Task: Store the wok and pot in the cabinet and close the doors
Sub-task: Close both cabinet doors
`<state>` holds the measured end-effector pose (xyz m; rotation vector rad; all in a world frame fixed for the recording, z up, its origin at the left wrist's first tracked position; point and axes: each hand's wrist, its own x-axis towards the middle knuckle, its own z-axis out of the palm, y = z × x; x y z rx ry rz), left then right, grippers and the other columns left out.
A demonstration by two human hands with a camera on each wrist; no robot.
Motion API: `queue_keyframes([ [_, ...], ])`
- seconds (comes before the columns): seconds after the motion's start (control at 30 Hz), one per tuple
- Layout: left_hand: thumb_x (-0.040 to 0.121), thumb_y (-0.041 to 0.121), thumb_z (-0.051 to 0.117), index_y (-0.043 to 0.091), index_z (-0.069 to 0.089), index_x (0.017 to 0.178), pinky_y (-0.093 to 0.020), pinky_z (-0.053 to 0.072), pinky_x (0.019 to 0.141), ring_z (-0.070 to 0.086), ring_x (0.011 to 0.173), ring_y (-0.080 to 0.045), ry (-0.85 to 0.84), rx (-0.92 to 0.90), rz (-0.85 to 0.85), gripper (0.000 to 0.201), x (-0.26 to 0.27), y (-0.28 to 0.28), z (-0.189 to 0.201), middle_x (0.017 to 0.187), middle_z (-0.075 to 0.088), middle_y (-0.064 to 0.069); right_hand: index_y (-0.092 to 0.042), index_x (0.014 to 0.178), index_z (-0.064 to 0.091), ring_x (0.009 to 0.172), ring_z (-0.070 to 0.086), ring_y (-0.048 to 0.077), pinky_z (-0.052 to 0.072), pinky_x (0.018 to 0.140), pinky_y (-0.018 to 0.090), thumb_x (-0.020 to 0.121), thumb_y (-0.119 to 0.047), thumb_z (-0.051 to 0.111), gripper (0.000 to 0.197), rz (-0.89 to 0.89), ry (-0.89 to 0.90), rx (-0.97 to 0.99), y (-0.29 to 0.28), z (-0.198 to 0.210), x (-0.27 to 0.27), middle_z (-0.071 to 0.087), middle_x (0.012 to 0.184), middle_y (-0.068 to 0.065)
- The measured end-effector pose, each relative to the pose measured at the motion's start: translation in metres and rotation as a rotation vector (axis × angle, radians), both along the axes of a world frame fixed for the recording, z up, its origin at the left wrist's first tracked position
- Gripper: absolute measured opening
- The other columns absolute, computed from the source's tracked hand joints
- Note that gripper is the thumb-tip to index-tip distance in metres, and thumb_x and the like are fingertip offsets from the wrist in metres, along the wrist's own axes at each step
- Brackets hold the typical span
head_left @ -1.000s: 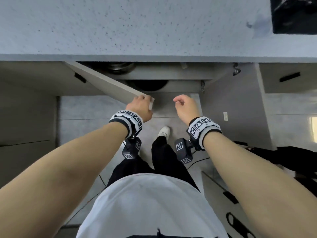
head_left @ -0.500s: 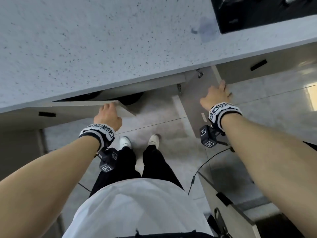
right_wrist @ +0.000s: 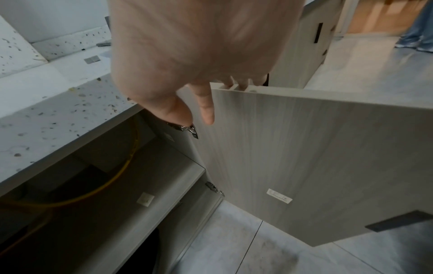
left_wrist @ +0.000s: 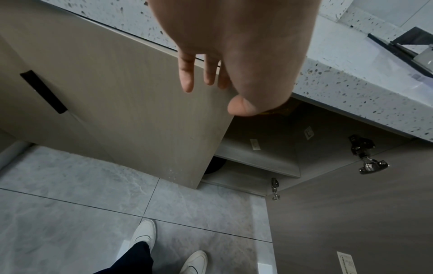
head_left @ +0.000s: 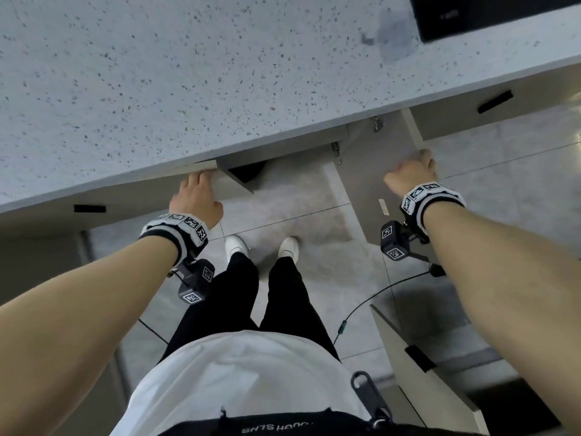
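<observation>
Pale wood-grain panels frame the scene: the left door (head_left: 201,187) of the cabinet (left_wrist: 262,161) stands nearly closed under the speckled grey countertop (head_left: 188,73), while the right door (head_left: 371,184) swings wide open, its inner face and two metal hinges (left_wrist: 365,157) showing; the left hand (head_left: 196,199) lies spread against the left door's outer face near its free edge, fingers (left_wrist: 186,76) straight and a little apart, the thumb at the door's edge, so it presses rather than grips; the right hand (head_left: 412,171) sits on the top edge of the right door, its fingers (right_wrist: 206,103) hooked over that edge with the first finger down the inner face and the rest curled over the far side, holding the panel; both wrists carry black-and-white marker bands with small black camera blocks beneath; of the cookware, only a dark round shape (head_left: 248,171) shows in the gap beside the left door on the lower level of the cabinet, too hidden for me to say whether it is the wok or the pot, and the other vessel I cannot make out; a yellow cable (right_wrist: 112,178) curves through the upper compartment above the shelf (right_wrist: 150,196); the person's white shoes (head_left: 261,247) stand on the grey tiled floor (head_left: 298,215) between the doors; another cabinet door (head_left: 421,372) juts open at the lower right.
</observation>
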<state>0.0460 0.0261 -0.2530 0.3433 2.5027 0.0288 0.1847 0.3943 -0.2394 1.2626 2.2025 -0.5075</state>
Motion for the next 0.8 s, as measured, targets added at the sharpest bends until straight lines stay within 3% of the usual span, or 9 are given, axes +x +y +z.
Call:
queue_keyframes([
  [0.1,0.080,0.016,0.050,0.013,0.033,0.142,-0.052,0.046,0.097,0.043,0.129,-0.035,-0.006,0.012,-0.001,0.065,-0.003,-0.002,-0.001,0.142,0.042,-0.012,-0.003,0.104,0.066,0.131,0.031,0.034,0.028,0.110,0.040,0.065,-0.029,0.043,0.051,-0.099,0.066,-0.024,-0.005,0.001,-0.004,0.028,0.147,0.011],
  [0.17,0.081,0.015,0.050,0.012,0.034,0.142,-0.051,0.046,0.096,0.043,0.128,-0.035,-0.010,0.020,-0.004,0.063,-0.004,-0.002,-0.002,0.141,0.042,-0.012,-0.003,0.110,0.067,0.126,0.036,0.033,0.029,0.108,0.035,0.070,-0.026,0.044,0.051,-0.215,0.132,-0.007,-0.006,0.003,-0.008,0.036,0.142,0.009],
  [0.3,0.083,0.012,0.047,0.011,0.033,0.144,-0.050,0.045,0.099,0.040,0.132,-0.035,-0.013,0.049,0.000,0.063,-0.002,-0.006,-0.004,0.145,0.039,-0.012,0.002,0.128,0.051,0.126,0.039,0.032,0.035,0.107,0.043,0.070,-0.027,0.046,0.064,-0.394,0.214,0.035,-0.012,0.012,-0.018,0.038,0.142,0.009],
  [0.43,0.085,0.011,0.046,0.011,0.032,0.145,-0.050,0.047,0.098,0.041,0.133,-0.034,-0.026,0.073,-0.016,0.061,-0.001,-0.011,-0.006,0.148,0.038,-0.011,-0.005,0.135,0.038,0.127,0.042,0.035,0.034,0.107,0.046,0.072,-0.028,0.053,0.069,-0.511,0.224,0.016,-0.020,0.013,-0.020,0.036,0.142,0.013],
  [0.6,0.085,0.009,0.045,0.012,0.032,0.146,-0.048,0.047,0.097,0.041,0.133,-0.034,-0.038,0.084,-0.006,0.063,-0.004,-0.016,-0.006,0.149,0.038,-0.011,-0.001,0.135,0.037,0.128,0.039,0.031,0.033,0.102,0.040,0.077,-0.028,0.056,0.066,-0.502,0.198,-0.021,-0.032,0.012,-0.024,0.035,0.141,0.011],
  [0.73,0.085,0.010,0.045,0.013,0.032,0.146,-0.048,0.047,0.096,0.041,0.133,-0.034,-0.051,0.090,0.003,0.063,-0.011,-0.021,-0.002,0.149,0.038,-0.011,0.002,0.112,0.059,0.126,0.034,0.033,0.030,0.097,0.039,0.082,-0.028,0.051,0.043,-0.367,0.177,-0.055,-0.048,0.011,-0.032,0.035,0.139,0.013],
  [0.8,0.085,0.011,0.045,0.013,0.032,0.146,-0.047,0.047,0.095,0.042,0.133,-0.034,-0.052,0.091,0.008,0.062,-0.015,-0.023,0.001,0.149,0.039,-0.011,0.002,0.107,0.063,0.125,0.034,0.035,0.029,0.103,0.040,0.087,-0.028,0.048,0.039,-0.332,0.165,-0.083,-0.056,0.012,-0.037,0.041,0.127,0.020],
])
